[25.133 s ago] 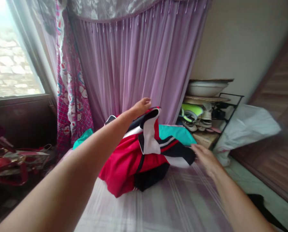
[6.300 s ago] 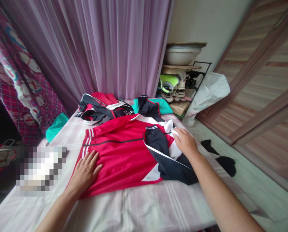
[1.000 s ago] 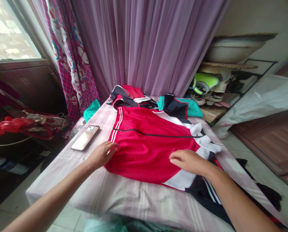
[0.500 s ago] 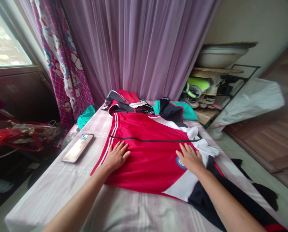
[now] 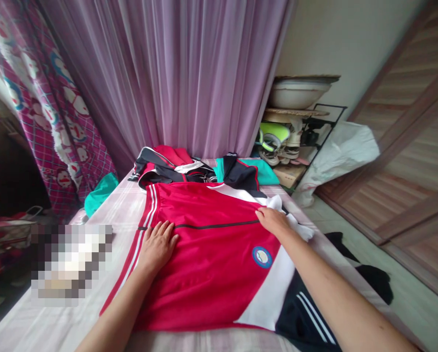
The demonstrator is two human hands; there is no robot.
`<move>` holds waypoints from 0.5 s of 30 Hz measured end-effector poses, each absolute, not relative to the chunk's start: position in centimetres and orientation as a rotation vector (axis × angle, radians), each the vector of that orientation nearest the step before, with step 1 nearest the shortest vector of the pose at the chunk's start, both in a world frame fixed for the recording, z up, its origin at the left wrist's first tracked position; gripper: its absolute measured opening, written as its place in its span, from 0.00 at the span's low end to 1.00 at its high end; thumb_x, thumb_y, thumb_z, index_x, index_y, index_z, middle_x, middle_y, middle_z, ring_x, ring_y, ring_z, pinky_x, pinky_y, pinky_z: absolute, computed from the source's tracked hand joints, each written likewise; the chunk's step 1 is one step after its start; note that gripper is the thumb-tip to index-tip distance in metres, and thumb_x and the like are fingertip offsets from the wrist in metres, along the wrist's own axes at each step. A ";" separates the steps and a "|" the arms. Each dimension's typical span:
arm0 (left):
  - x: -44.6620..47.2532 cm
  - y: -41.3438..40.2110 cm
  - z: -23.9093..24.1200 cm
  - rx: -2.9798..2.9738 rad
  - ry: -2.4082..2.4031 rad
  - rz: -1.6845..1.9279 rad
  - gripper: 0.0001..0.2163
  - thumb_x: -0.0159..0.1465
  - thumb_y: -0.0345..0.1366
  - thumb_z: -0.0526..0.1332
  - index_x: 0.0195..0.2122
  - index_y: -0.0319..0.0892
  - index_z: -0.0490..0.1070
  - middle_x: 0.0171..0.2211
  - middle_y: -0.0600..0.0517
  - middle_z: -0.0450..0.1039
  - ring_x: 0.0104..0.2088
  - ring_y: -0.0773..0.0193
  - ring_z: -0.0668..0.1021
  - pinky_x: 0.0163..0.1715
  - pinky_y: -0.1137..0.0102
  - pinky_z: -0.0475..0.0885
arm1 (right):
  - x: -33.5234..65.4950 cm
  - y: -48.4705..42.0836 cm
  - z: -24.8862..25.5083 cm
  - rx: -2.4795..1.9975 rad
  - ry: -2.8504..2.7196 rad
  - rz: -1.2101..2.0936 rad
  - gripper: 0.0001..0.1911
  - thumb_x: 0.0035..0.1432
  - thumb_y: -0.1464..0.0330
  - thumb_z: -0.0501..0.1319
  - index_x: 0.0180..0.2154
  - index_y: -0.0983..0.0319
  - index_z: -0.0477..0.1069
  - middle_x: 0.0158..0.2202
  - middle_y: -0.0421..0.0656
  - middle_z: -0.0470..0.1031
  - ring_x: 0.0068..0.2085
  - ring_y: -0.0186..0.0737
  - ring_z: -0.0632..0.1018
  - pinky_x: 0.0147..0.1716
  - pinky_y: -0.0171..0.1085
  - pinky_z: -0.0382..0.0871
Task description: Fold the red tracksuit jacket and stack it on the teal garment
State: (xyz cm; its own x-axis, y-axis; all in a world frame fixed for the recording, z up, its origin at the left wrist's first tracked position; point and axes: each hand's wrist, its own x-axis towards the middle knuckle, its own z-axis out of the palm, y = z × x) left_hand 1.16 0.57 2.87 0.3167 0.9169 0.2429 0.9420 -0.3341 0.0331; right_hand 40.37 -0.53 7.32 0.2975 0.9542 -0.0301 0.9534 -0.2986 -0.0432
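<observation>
"Red, that jacket, spread out on the pale sheet, with crumpled clothes beyond it. What's just changed?"

"The right hand. Half a second ago it lay flat on the chest, partly over the round badge; now it's at the top end of the zip, by the white collar, and the badge shows whole."

"Is it gripping anything?"

"I can't tell. The fingers are bunched together, but whether cloth is pinched between them is hidden."

"And the left hand?"

"Unclenched, palm down near the striped hem, fingers slightly spread (they now cover a bit of the zip)."

"What does that mean for the work?"

"My guess is that broad smoothing is giving way to straightening along the zip, one hand towards each end. The front looks nearly flat, only softly creased. Neither hand is on the dark near sleeve, so that part seems not yet dealt with."
</observation>
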 end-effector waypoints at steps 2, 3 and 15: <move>1.1 0.5 2.5 -2.430 -1.724 -0.339 0.23 0.70 0.45 0.51 0.61 0.41 0.69 0.62 0.43 0.69 0.64 0.48 0.68 0.63 0.49 0.59 | 40.7 1.3 8.4 -2.534 -1.785 0.091 0.22 0.68 0.63 0.47 0.52 0.61 0.75 0.49 0.52 0.80 0.50 0.51 0.79 0.49 0.44 0.69; 1.1 0.6 2.3 -2.420 -1.719 -0.348 0.23 0.70 0.45 0.51 0.61 0.41 0.69 0.62 0.43 0.69 0.64 0.48 0.68 0.63 0.49 0.59 | 40.5 2.3 8.7 -2.516 -1.773 0.092 0.22 0.67 0.64 0.48 0.54 0.60 0.74 0.50 0.51 0.79 0.51 0.50 0.78 0.48 0.43 0.69; 0.6 0.2 0.7 -2.383 -1.631 -0.386 0.25 0.70 0.48 0.50 0.64 0.43 0.65 0.63 0.44 0.67 0.64 0.48 0.68 0.63 0.47 0.59 | 32.0 16.4 9.2 -2.232 -1.868 0.145 0.18 0.67 0.62 0.52 0.51 0.56 0.76 0.46 0.47 0.81 0.48 0.44 0.80 0.44 0.37 0.69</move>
State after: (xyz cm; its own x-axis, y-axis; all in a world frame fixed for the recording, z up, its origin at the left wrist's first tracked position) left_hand 0.64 0.23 0.75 0.3464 0.8740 0.3407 0.9340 -0.3553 -0.0383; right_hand 32.00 16.38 9.19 0.1837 0.9805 0.0693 0.9581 -0.1628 -0.2358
